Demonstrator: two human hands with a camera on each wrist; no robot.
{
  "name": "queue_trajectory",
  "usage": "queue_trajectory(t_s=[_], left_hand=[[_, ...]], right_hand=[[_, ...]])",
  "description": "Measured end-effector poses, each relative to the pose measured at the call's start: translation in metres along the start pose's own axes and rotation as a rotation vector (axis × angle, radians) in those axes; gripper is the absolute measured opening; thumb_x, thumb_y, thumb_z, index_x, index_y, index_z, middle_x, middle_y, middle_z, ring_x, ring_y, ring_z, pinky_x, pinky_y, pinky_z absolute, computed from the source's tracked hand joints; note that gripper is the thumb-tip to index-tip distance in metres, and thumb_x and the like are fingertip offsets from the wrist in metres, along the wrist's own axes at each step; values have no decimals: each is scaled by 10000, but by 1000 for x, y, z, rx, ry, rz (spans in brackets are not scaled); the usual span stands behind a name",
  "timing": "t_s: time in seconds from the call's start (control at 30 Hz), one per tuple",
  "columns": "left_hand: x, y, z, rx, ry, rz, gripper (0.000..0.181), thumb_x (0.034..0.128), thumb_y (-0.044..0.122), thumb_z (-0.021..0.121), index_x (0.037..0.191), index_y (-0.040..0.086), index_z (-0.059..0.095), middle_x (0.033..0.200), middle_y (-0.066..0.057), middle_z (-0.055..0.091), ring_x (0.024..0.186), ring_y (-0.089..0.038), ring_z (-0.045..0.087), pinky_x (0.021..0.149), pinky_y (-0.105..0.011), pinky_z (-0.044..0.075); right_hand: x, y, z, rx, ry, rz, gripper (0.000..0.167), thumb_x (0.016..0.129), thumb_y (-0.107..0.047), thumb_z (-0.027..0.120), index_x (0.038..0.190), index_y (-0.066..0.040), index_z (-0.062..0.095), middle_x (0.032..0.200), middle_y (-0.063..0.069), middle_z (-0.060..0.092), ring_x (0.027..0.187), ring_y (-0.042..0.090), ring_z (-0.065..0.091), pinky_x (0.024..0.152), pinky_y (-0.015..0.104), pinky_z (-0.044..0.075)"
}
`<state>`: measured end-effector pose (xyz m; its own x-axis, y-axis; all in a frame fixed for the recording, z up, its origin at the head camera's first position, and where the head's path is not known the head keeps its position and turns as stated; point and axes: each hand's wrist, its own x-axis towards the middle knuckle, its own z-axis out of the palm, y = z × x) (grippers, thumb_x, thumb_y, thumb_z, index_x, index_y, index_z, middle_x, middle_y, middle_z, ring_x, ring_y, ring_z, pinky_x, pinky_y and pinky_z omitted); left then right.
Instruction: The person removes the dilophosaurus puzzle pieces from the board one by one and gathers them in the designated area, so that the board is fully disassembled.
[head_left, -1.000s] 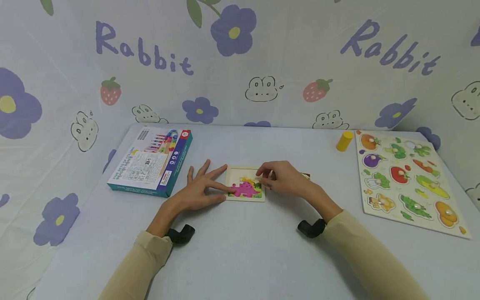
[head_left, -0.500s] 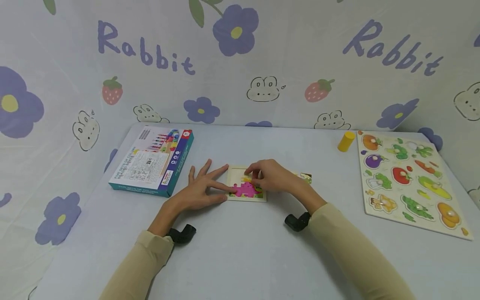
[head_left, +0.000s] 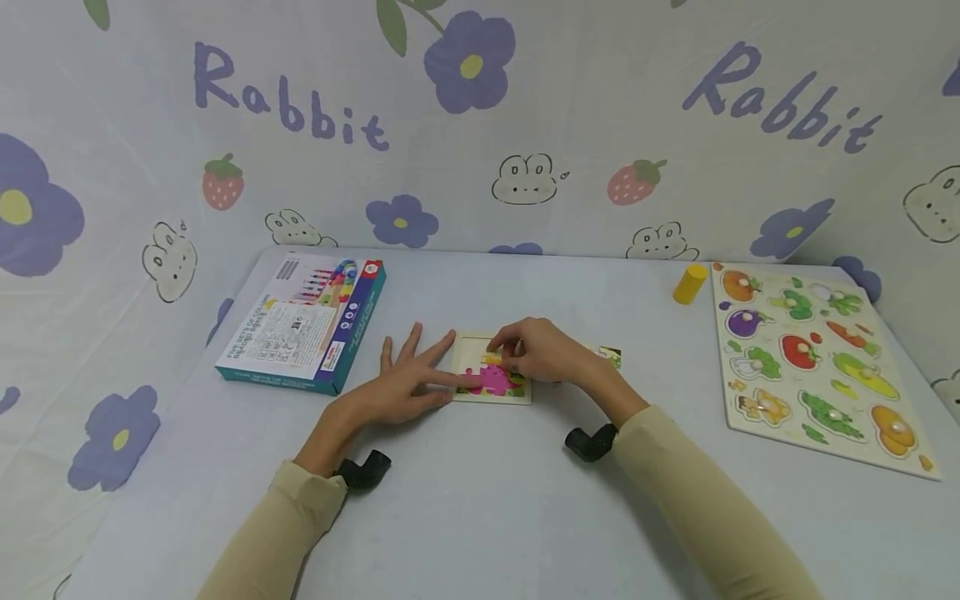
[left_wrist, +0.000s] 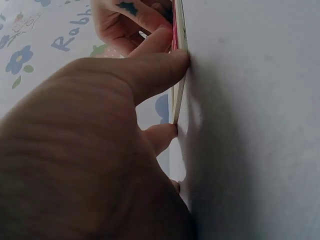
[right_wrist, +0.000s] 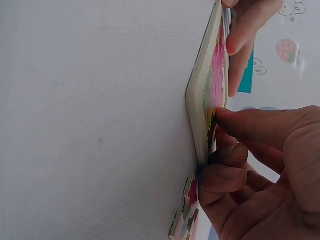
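A small wooden jigsaw puzzle (head_left: pixel 495 380) lies in its pale frame, with a pink dinosaur partly made up and the tray's bare top left showing. My left hand (head_left: pixel 401 387) has its fingers spread; the index finger reaches onto the pink pieces and the thumb touches the frame's edge. Over the upper right of the puzzle, my right hand (head_left: pixel 543 354) pinches a puzzle piece with thumb and curled fingers, which mostly hide it. Loose puzzle pieces (right_wrist: pixel 185 212) lie on the table beside the frame, partly behind the right hand.
A boxed toy set (head_left: pixel 300 325) lies at the left. To the right are a yellow cylinder (head_left: pixel 690 284) and a large vegetable peg board (head_left: pixel 825 367). A printed cloth (head_left: pixel 450 150) hangs behind the table.
My right hand has moved left over the puzzle, then stayed nearly still there. The left index finger has slid slightly further onto the pink pieces. Loose pieces at the right have become more visible.
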<state>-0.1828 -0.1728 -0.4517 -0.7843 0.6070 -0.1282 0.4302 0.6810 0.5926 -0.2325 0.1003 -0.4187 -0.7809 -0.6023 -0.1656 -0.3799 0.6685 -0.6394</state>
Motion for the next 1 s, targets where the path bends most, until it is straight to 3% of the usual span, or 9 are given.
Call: queue_trajectory(t_s=[0.23, 0.57, 1.0], left_hand=[[0, 4, 0, 33, -41, -19, 418, 1083, 263, 565, 1460, 431, 628, 1815, -108, 23, 1616, -522, -237, 1187, -804, -223], [0, 6, 0, 23, -37, -16, 417, 1079, 260, 561, 1451, 432, 637, 1816, -100, 18, 1616, -519, -240, 1188, -800, -227], [-1, 9, -1, 25, -41, -26, 415, 1077, 270, 557, 1457, 419, 635, 1815, -99, 28, 1619, -522, -226, 1193, -801, -219]], right_hand=[[1, -1, 1, -5, 8, -5, 273, 979, -60, 701, 1246, -38, 751, 926, 72, 702, 832, 162, 597, 750, 242, 496], [-1, -3, 2, -14, 26, -4, 269, 977, -69, 714, 1242, -38, 750, 980, 88, 713, 854, 174, 595, 755, 249, 500], [-3, -4, 2, -16, 126, -28, 214, 1009, -117, 688, 1202, -75, 768, 1078, 87, 764, 858, 181, 608, 753, 251, 512]])
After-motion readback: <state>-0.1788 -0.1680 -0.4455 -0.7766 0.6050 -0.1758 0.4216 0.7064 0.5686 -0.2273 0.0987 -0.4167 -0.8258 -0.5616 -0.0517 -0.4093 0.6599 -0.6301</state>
